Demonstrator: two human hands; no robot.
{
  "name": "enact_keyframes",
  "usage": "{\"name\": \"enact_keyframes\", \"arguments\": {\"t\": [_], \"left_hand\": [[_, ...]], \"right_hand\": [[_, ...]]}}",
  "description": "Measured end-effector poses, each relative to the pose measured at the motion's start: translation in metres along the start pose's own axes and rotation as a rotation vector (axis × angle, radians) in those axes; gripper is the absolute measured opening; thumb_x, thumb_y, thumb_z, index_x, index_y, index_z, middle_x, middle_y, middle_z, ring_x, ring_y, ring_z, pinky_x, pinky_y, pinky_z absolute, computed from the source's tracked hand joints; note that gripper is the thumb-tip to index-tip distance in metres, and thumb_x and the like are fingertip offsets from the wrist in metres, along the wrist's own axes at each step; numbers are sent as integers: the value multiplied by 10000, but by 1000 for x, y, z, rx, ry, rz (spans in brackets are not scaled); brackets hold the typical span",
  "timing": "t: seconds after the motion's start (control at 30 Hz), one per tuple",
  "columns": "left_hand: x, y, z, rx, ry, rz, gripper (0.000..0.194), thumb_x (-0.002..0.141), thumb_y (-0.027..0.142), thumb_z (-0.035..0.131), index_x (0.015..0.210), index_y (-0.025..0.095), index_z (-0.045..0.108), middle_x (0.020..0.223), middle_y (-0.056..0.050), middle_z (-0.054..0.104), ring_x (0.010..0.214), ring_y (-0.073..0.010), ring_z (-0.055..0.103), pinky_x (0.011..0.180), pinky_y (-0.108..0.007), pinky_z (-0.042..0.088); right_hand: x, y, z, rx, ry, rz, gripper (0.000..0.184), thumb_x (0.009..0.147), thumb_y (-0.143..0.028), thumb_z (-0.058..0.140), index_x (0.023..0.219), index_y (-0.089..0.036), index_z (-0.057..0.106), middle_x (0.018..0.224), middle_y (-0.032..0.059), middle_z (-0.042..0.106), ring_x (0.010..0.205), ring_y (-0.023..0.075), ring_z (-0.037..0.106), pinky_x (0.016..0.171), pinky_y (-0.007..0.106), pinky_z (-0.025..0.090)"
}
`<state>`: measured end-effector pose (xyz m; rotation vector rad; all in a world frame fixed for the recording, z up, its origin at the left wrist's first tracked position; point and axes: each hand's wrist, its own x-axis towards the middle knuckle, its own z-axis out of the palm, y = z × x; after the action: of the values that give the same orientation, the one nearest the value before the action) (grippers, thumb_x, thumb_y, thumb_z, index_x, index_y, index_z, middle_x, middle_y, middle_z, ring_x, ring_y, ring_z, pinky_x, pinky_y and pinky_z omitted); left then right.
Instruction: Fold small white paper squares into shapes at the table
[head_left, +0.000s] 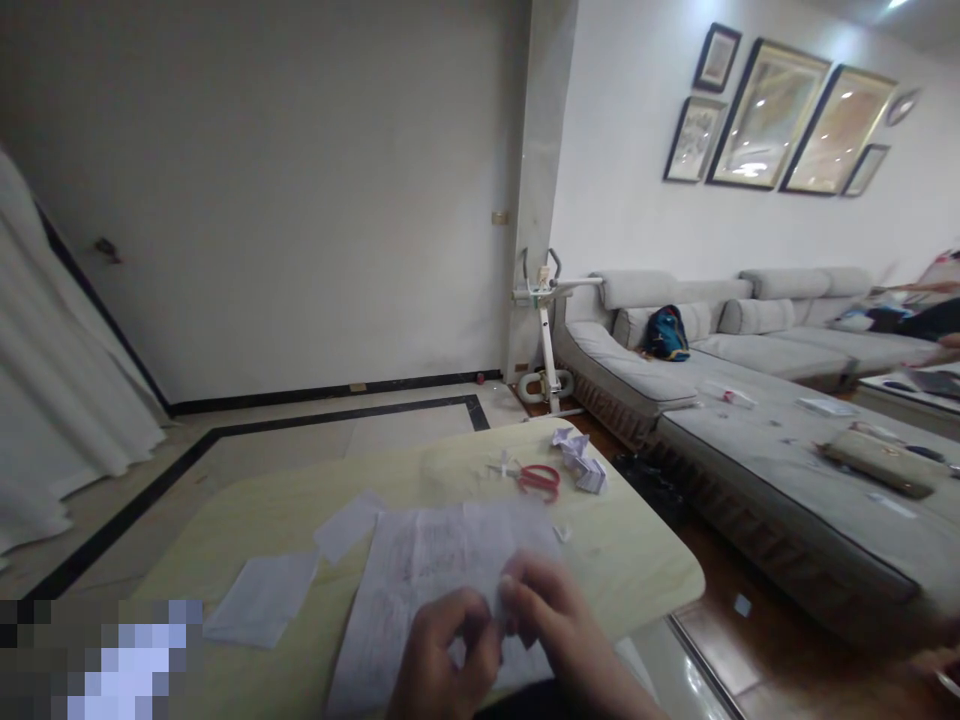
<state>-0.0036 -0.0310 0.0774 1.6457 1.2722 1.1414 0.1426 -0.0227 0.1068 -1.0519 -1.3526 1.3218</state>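
Observation:
My left hand (pixel 450 645) and my right hand (pixel 547 605) meet over the near part of the table, fingers pinched together. Between their fingertips is a small whitish piece of paper (pixel 496 602), mostly hidden and blurred. Under them lies a large printed sheet of paper (pixel 427 560) with fold creases. Two smaller pieces of paper (pixel 266 595) rest to its left. Beyond the sheet are red-handled scissors (pixel 538 482), and folded paper pieces (pixel 581 460) sit to their right. A small white scrap (pixel 562 534) is near the sheet's right edge.
The pale table (pixel 645 570) has rounded corners. A long grey sofa (pixel 750 480) runs along the right, with a blue backpack (pixel 667 333) on it. A white exercise machine (pixel 549 340) stands by the wall corner. A white curtain (pixel 67 400) hangs at left. Part of another person (pixel 930 318) shows far right.

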Motion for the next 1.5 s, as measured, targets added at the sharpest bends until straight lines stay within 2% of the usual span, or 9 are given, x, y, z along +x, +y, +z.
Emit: {"name": "enact_keyframes", "arguments": {"t": [0.17,0.4,0.57,1.07,1.2,1.27,1.37,1.43,1.5], "left_hand": [[-3,7,4,-178,5,-34,266,761,282,573,520,211,484,476,27,532,466,-121,512,454,-199,395],[-4,18,5,-304,129,-61,277,738,321,594,515,209,475,448,49,480,434,-105,464,448,-203,395],[-3,20,6,-315,87,-33,296,765,338,590,523,207,480,458,45,484,437,-107,476,444,-203,397],[8,-3,9,-280,74,-27,362,843,504,568,688,178,590,576,26,556,480,-104,513,451,-195,408],[13,-27,14,-297,74,-162,349,816,516,574,724,181,610,613,5,609,465,-127,545,430,-222,422],[11,-41,18,-242,140,-235,299,778,476,631,830,183,659,794,-52,698,738,-206,672,638,-274,525],[6,-51,21,-181,246,-295,389,687,471,705,927,166,684,1008,-114,716,1027,-295,640,834,-342,519],[4,-48,19,-201,228,-281,413,697,481,691,956,160,684,977,-107,723,985,-286,653,804,-335,531],[6,-42,14,-255,166,-234,388,735,494,655,942,167,680,807,-57,716,781,-228,676,664,-292,543]], "right_hand": [[-3,5,1,42,14,2,294,781,-383,567,578,-184,492,506,-45,453,478,96,420,475,213,323],[-1,8,0,112,19,-62,249,811,-361,567,645,-185,508,519,-61,447,465,85,390,460,205,307],[-2,-2,1,69,53,-53,256,775,-399,606,661,-186,521,529,-58,463,472,92,411,459,206,326],[9,25,0,-38,56,-160,276,847,-432,603,725,-188,560,639,-20,536,581,128,505,498,222,387],[21,51,0,-105,88,-135,242,822,-412,617,723,-195,577,631,-18,540,588,142,510,531,242,410],[25,67,0,-128,138,-88,207,795,-387,620,707,-203,583,649,-12,555,637,160,530,587,259,438],[29,79,-1,-91,132,-44,150,791,-348,598,722,-214,592,669,-12,578,672,166,542,639,270,448],[28,76,-4,-68,106,-47,164,792,-348,595,705,-210,576,650,-20,555,637,152,519,613,260,434],[28,68,-7,-59,100,-60,217,786,-376,600,669,-202,543,614,-30,513,575,135,476,556,246,402]]}}
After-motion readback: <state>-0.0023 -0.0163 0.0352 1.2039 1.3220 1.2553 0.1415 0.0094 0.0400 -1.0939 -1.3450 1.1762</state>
